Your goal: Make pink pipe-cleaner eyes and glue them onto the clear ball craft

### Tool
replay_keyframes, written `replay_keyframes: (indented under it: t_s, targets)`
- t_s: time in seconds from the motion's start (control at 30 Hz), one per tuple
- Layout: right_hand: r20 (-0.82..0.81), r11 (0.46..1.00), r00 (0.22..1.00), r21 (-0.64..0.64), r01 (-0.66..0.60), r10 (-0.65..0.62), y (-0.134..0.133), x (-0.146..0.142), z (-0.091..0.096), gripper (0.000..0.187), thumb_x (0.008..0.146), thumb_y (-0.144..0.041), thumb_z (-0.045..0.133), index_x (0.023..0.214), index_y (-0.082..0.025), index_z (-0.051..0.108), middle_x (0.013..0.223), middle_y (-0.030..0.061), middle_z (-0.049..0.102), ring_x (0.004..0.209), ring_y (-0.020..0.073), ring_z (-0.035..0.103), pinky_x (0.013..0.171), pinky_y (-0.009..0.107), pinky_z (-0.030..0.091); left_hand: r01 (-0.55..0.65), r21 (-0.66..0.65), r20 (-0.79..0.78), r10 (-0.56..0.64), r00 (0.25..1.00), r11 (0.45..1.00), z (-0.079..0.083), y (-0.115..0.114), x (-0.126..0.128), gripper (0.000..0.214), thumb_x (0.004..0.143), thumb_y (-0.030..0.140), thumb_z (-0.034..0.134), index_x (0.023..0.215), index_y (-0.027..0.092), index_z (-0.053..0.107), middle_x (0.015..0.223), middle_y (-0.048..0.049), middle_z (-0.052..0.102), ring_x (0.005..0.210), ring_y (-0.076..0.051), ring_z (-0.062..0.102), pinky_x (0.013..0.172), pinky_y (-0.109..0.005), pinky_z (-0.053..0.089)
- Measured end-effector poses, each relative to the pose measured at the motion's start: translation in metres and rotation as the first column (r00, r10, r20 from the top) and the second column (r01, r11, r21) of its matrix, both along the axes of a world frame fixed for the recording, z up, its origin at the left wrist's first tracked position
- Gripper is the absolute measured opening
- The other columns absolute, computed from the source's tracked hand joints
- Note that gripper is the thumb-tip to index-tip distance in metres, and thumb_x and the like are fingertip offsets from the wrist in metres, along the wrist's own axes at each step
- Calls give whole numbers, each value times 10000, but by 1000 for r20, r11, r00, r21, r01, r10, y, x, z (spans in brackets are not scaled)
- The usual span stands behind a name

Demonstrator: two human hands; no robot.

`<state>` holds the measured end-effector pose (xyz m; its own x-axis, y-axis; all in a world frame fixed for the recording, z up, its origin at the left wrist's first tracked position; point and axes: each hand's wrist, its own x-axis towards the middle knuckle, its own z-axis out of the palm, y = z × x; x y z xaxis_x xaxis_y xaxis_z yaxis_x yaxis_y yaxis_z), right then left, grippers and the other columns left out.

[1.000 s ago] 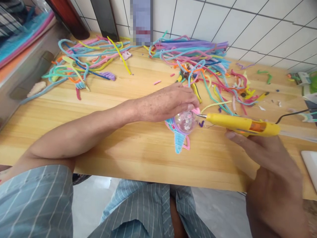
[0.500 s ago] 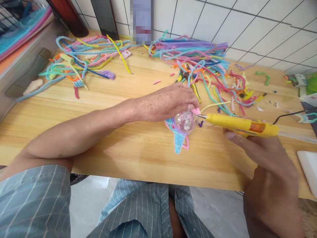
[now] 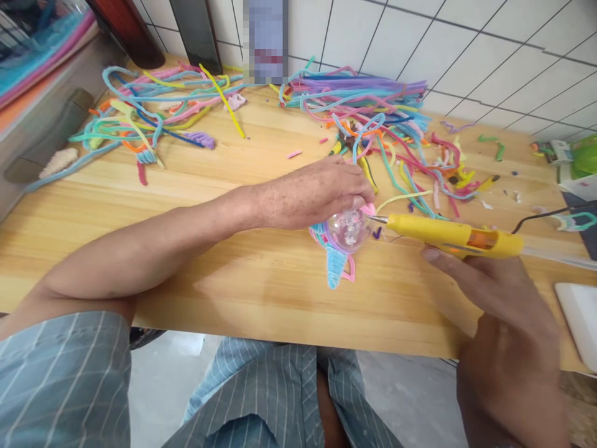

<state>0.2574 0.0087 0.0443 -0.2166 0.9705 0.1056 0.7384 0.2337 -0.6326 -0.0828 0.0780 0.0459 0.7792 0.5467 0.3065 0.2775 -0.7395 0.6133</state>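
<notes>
A clear plastic ball [image 3: 351, 230] with glittery bits inside lies on the wooden table, ringed by purple pipe cleaner. A light blue wrapped cone [image 3: 336, 269] and pink pipe-cleaner loops stick out below it. My left hand [image 3: 333, 191] is closed over the top of this craft piece, thumb near a pink piece [image 3: 368, 210] at the ball's edge. My right hand [image 3: 504, 292] grips a yellow hot glue gun [image 3: 433, 231]. Its metal nozzle points left, right beside the pink piece; whether it touches, I cannot tell. The right fingers are partly hidden under the gun.
Bundled pipe cleaners [image 3: 359, 90] lie along the tiled wall, with loose scraps to the right. Another tangle [image 3: 140, 118] is at the left, beside a plastic bin [image 3: 51, 137]. A black cord [image 3: 536, 218] runs from the glue gun. A white object [image 3: 576, 320] sits at the right edge.
Almost nothing differs. The whole view has shifted very slightly, while both hands, the glue gun and the ball keep their places relative to each other.
</notes>
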Motion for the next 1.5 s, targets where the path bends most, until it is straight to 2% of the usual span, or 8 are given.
replay_keyframes:
  t_s: [0.17,0.53,0.8,1.0,1.17,1.33,1.43,1.5]
  targets:
    - [-118,998,993,-50,-31,25,-2,-4,3,461,810,-773,870,856,-315,842,821,24,865,736,275,828,674,426,759,5,-4,7,-5,1000,1000,0,0,0,351,1190,329,487,1244,239,822,1294,-99,844,1294,-249,725,1231,-411,462]
    - [31,998,999,-60,22,-21,-1,-5,6,515,811,-821,797,799,-306,809,798,42,846,730,314,798,729,504,740,-10,-23,0,10,1000,1000,-1,-1,0,365,1193,381,471,1246,246,807,1298,-97,841,1315,-261,719,1239,-420,436]
    - [-178,976,982,-217,20,-60,3,4,11,567,672,-823,962,812,-285,852,866,78,870,888,314,852,816,449,756,-15,-44,-10,14,1000,999,1,1,-3,390,1191,401,456,1251,234,803,1321,-114,838,1307,-259,713,1229,-416,454]
    - [-369,991,923,-115,71,-108,12,14,1,616,687,-834,953,899,-263,861,911,90,876,816,274,802,766,425,700,5,-74,-19,-7,1000,997,7,10,-16,389,1166,425,488,1316,243,796,1345,-117,834,1262,-248,742,1174,-399,504]
    - [-183,983,966,-41,179,-183,20,1,-10,390,853,-630,814,766,-253,768,876,74,846,869,289,776,841,447,663,-69,-182,-116,48,992,981,16,15,-36,438,1144,491,548,1451,264,762,1512,-110,783,1360,-288,736,1148,-390,551]
    - [-130,980,980,115,165,-150,29,-5,-19,320,947,-579,706,970,-269,782,975,67,852,969,331,795,981,559,667,-216,-156,-16,217,976,964,16,24,-47,449,1097,584,655,1394,276,792,1446,-99,817,1254,-305,771,1002,-389,611]
    - [-135,972,983,182,150,-126,31,-7,-23,301,991,-515,689,1127,-262,779,1117,89,863,1062,338,807,1048,564,649,-279,-187,164,310,936,942,26,8,-37,329,1001,559,811,1220,315,838,1293,-54,849,1140,-276,764,908,-360,608]
    - [-141,964,984,226,140,-110,31,-10,-26,359,1019,-495,673,1276,-261,763,1289,113,853,1206,356,801,1101,566,633,-254,-368,221,349,910,895,37,-20,-19,235,992,507,840,1075,287,843,1070,-42,840,958,-241,741,811,-356,603]
